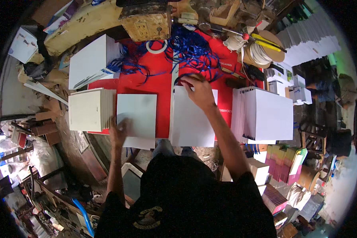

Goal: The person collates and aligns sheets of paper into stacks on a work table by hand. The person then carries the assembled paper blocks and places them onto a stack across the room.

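Observation:
On the red tabletop, a white paper block (194, 119) lies in front of me, right of the middle. My right hand (198, 92) is at its top edge, fingers pinched together around what looks like the end of a dark blue ribbon (180, 77). Left of it is another white block (137, 107), with a further white sheet showing at its near edge. Over that block's left side is my left hand (119, 131), its fingers smeared by motion. A tangled heap of blue ribbons (192, 47) spreads beyond both blocks.
Stacks of cream (85, 110) and white (271, 115) book blocks flank the work area. Another white stack (89, 61) has blue ribbons at its side. At the back are a wooden box (144, 23), a tape roll (156, 47), a spool (261, 53) and a yellow cutter (267, 43).

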### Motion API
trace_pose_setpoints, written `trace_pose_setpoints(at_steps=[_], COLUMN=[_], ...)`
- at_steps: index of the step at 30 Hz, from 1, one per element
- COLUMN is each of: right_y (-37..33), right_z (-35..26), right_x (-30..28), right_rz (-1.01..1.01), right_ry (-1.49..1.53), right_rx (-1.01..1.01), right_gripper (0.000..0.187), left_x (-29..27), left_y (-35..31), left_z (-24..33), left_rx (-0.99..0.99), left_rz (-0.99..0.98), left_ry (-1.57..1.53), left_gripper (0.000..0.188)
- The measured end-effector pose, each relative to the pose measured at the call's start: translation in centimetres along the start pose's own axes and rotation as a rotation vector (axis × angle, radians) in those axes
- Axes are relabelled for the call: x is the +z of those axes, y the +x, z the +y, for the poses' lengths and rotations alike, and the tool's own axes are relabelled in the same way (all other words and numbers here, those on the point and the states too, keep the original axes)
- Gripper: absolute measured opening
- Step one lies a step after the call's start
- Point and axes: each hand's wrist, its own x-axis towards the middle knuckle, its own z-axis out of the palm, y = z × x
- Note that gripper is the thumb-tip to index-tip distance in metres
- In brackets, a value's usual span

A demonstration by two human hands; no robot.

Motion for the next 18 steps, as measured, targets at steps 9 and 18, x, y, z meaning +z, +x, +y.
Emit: trace_pose_setpoints(at_steps=[9,18], right_y=[4.9,-2.5], right_z=[6.9,6.2], right_x=[-2.7,-9.8], right_rz=[-0.287,0.082], right_ry=[-0.281,-0.278], right_rx=[-0.146,0.214], right_gripper=[0.013,0.011], left_x=[11.4,14.4], left_y=[3.5,5.2], left_z=[21.0,21.5], left_rx=[0.528,0.628], left_rz=[-0.34,-0.181], left_ry=[-0.165,-0.262], left_gripper=[0.073,0.063])
